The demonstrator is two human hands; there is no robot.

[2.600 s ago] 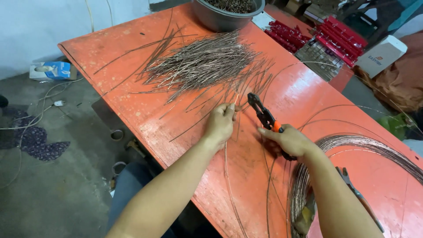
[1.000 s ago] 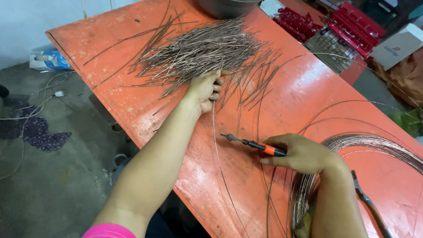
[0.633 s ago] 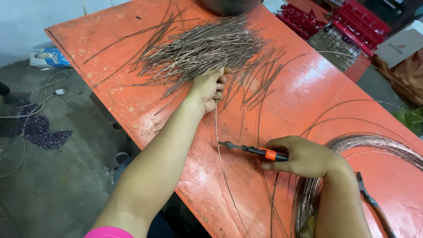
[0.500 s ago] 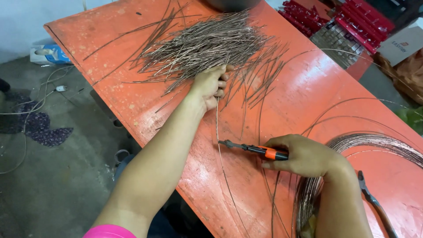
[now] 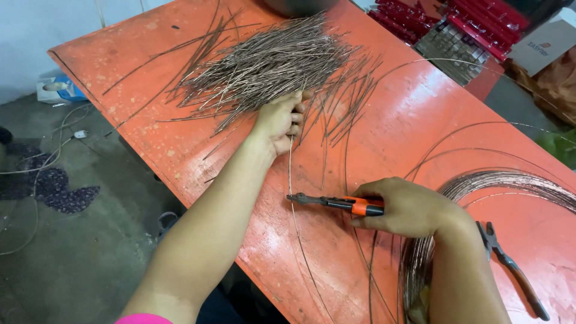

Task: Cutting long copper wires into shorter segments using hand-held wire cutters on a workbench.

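Observation:
My left hand point(image 5: 281, 120) grips the end of a long copper-coloured wire point(image 5: 291, 174) beside a heap of cut wire pieces point(image 5: 270, 63) on the orange table point(image 5: 420, 114). The wire runs from that hand toward me across the tabletop. My right hand point(image 5: 408, 206) holds black cutters with orange-banded handles point(image 5: 336, 203). The cutters' jaws sit at the wire, about midway along it. A big coil of the same wire point(image 5: 498, 186) lies to the right, partly under my right forearm.
Pliers point(image 5: 510, 267) lie on the table by my right arm. Red packets point(image 5: 468, 24) and a white box point(image 5: 549, 42) sit at the far right. A grey bowl's rim shows at the top edge. A tissue box point(image 5: 57, 90) and cables lie on the floor left.
My left hand pulled the wire end from mid-table up to the heap of cut pieces. My right hand swung the cutters down and left until the jaws met the wire.

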